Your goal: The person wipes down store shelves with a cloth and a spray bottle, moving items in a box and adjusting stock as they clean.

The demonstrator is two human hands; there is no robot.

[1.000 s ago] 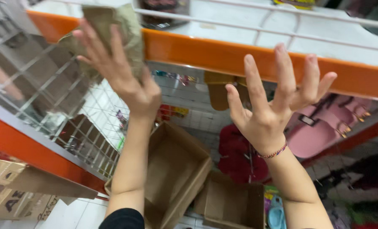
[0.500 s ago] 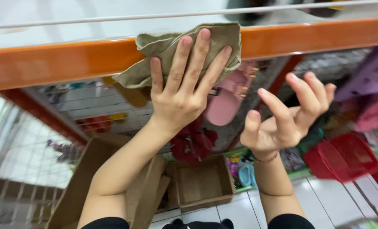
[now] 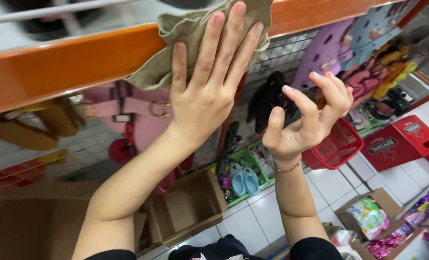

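Since half a second ago the left hand (image 3: 207, 91) has slid the olive cloth (image 3: 195, 38) rightward along the orange shelf edge (image 3: 65, 65), fingers spread flat to press it there; the right hand (image 3: 308, 120) hovers empty, fingers loosely curled, beside it.

Open air beneath the orange shelf beam (image 3: 60, 67); hanging pink bag (image 3: 137, 115) crowds underneath.

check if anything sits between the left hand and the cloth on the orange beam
Nothing visible does. The left hand lies flat on the cloth, pressing it to the orange beam. The right hand is beside it, empty, fingers curled.
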